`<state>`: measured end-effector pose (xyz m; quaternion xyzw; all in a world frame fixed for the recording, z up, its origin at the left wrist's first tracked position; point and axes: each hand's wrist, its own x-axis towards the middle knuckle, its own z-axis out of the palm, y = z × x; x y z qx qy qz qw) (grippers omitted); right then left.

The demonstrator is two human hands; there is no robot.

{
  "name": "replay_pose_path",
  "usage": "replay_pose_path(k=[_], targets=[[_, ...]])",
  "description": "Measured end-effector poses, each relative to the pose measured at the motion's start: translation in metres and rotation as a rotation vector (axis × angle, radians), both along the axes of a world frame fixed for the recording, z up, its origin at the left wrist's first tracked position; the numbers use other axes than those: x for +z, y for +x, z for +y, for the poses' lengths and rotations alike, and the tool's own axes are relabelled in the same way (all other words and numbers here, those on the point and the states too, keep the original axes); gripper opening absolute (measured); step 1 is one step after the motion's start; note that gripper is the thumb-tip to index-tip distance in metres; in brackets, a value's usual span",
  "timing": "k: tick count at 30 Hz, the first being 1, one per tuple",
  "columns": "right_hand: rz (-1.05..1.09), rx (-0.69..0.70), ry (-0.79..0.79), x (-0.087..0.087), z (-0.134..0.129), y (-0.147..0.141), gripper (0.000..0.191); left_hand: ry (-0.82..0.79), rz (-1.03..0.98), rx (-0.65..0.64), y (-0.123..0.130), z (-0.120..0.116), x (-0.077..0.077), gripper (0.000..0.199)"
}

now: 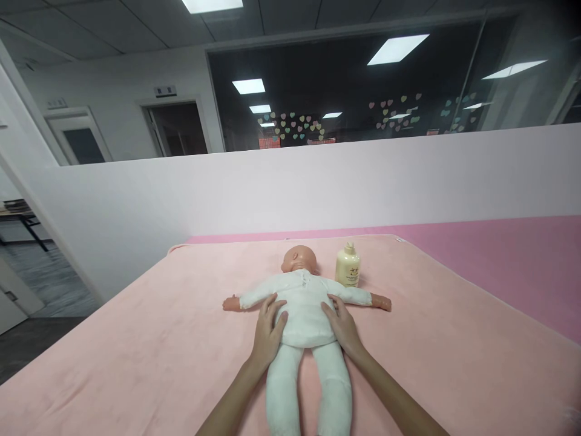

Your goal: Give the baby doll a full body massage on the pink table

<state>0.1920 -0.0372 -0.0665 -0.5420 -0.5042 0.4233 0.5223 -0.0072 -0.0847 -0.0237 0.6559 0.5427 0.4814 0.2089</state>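
A baby doll (304, 315) with a white cloth body and brown plastic head and hands lies stretched out on a pink blanket (181, 339). Its head is turned to the left, its arms spread to both sides, its legs toward me. My left hand (270, 330) rests on the left side of the doll's torso, fingers apart and thumb extended. On the opposite side, my right hand (342, 324) touches the torso just below the doll's arm, its fingers also spread. Beyond that arm stands a pale yellow pump bottle (348, 266), close to the doll's head and apart from my hands.
A low white wall (318, 188) runs behind the blanket, with a dark window (345, 91) above it. Bright pink surface (499, 260) shows past the blanket's right edge. At far left are a grey floor (59, 284) and part of a table (22, 218).
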Motion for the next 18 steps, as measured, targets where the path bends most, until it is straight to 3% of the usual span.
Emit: replay_pose_path(k=[18], targets=[[-0.017, -0.007, -0.009, 0.0041, -0.0024, 0.0, 0.055, -0.013, 0.014, -0.004, 0.0, -0.0007, 0.0015, 0.032]])
